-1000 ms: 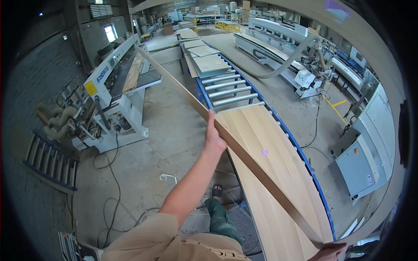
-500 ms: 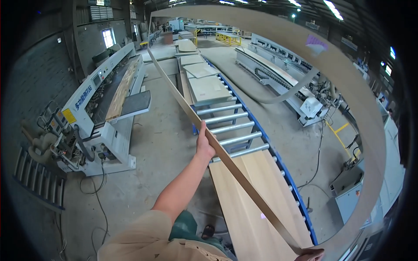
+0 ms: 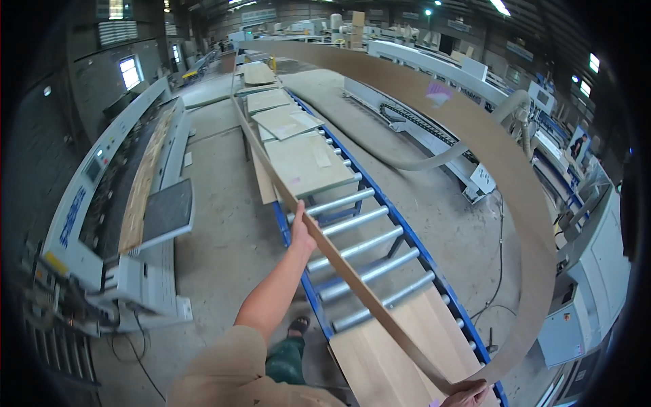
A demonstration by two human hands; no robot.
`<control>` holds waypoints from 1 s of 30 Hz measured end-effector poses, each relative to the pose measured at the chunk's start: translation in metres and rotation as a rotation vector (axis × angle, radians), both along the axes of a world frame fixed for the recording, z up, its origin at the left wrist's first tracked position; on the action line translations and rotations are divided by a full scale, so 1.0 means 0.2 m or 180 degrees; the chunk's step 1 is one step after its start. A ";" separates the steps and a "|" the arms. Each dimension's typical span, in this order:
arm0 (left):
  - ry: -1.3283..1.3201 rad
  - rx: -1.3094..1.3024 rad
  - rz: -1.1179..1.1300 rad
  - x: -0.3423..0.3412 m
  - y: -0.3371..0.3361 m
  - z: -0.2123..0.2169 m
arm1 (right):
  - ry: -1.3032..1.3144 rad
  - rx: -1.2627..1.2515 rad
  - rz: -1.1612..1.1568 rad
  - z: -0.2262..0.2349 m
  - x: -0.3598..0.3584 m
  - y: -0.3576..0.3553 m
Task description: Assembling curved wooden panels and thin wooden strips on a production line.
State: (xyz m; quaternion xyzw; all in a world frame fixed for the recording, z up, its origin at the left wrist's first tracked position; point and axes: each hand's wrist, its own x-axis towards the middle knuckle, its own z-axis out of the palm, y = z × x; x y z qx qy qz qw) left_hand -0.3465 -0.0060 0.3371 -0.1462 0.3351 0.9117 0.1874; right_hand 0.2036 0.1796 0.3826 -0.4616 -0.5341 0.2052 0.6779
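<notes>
Shift since half a second ago: the brown frame's (image 3: pixel 346 271) far end has been swung, in view, toward the far stretch of the roller conveyor (image 3: pixel 373 241), and more bare rollers have been brought into sight between the wood-grain panels (image 3: pixel 369 351) and the pale panels (image 3: pixel 305 163).
Brown frame: seemingly held aloft over the conveyor, its open middle letting the rollers be seen through; the height above them cannot be told.
Long axis: slanted across the conveyor, from its near right edge out past its left rail and on toward its far end.
Curved-looking side: seen arching beyond the conveyor's right rail, a purple mark (image 3: pixel 437 93) borne on it; some of the bend may be owed to the lens.
Left hand (image 3: pixel 303 234): placed over the conveyor's left rail, partway along the frame's straight side, and nearer to the bare rollers; the thumb is laid along the strip, which is gripped, though the other fingers are mostly hidden.
Right hand (image 3: pixel 468 395): set at the frame's near corner, by the conveyor's right rail; cut by the picture's edge, so whether its fingers are pinched cannot be told.
Pale panels: laid along the conveyor's far stretch.
Wood-grain panels: laid on its near end, partly beneath the frame in view.
</notes>
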 end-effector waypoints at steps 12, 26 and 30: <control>-0.0283 -0.0870 -0.0123 -2.17 -0.06 -0.65 | -0.0821 -0.1616 0.0358 -0.73 -2.02 -0.14; 0.0249 -0.2869 -0.0565 -2.53 -0.17 -1.44 | -0.1001 -0.2658 0.0605 -1.35 -2.92 -0.39; 0.0688 -0.3819 -0.0247 -2.12 -0.34 -1.52 | -0.1537 -0.3046 0.1345 -1.60 -3.08 -0.42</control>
